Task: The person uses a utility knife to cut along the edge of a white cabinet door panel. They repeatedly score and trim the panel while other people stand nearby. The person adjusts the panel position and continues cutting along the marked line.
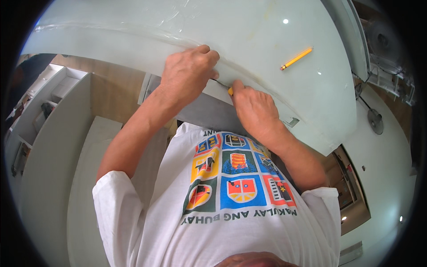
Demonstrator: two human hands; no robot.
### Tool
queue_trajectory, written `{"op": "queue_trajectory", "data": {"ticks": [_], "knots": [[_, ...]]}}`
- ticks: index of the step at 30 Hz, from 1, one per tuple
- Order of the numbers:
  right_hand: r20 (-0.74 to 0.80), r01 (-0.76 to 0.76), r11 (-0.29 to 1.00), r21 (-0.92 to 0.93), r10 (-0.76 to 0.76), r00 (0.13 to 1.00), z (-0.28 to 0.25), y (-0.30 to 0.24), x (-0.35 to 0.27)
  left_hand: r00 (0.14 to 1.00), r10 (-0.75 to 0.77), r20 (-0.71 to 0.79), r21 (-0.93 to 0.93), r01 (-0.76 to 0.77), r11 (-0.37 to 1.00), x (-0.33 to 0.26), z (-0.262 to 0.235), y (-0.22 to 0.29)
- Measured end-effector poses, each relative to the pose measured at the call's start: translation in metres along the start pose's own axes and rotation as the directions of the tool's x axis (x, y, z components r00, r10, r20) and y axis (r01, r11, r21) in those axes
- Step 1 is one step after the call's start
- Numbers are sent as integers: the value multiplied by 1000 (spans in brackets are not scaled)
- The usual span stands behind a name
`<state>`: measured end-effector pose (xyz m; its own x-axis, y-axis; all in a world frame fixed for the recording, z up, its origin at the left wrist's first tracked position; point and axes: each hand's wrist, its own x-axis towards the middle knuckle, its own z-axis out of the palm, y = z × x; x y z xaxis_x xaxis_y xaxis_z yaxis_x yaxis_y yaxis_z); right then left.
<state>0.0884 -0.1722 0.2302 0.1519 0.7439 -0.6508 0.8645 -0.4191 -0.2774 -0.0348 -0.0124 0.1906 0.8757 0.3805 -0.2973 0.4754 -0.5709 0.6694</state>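
Observation:
A large pale glossy panel (271, 31) spreads out ahead of me, with a strip of wrinkled clear film along its near side. Over its near edge, my left hand (189, 71) is closed, fingers bent together; what they pinch, if anything, is hidden. Just to the right, my right hand (256, 108) is wrapped round a thin tool with a yellow handle (230, 91). A narrow dark shaft or blade runs from the handle toward the left fingertips. Most of the tool is covered by my hand, so its exact kind is unclear.
A yellow pencil (296, 58) lies on the panel beyond my right hand. Near the panel's right end is a small rectangular cutout (292, 122). Open white shelving (66, 84) stands at left. A fan (376, 121) and clutter are at far right.

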Motion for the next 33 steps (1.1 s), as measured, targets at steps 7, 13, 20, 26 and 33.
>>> {"op": "queue_trajectory", "data": {"ticks": [7,13,20,26,33], "knots": [[-120,93,990,102,-81,989,8,0,-9,975,-95,202,0,97,995,8,-7,-12],[-49,44,998,-43,-46,998,-3,-11,2,991,-26,131,48,20,999,17,-9,-12],[-115,30,999,-16,-32,993,5,4,8,993,-100,57,-27,102,994,13,1,-7],[-101,71,997,-36,-74,992,14,0,16,998,27,-49,60,-24,998,15,23,-21],[-96,64,996,-68,-71,993,18,5,16,758,-482,-440,-529,215,821,-5,-68,-73]]}}
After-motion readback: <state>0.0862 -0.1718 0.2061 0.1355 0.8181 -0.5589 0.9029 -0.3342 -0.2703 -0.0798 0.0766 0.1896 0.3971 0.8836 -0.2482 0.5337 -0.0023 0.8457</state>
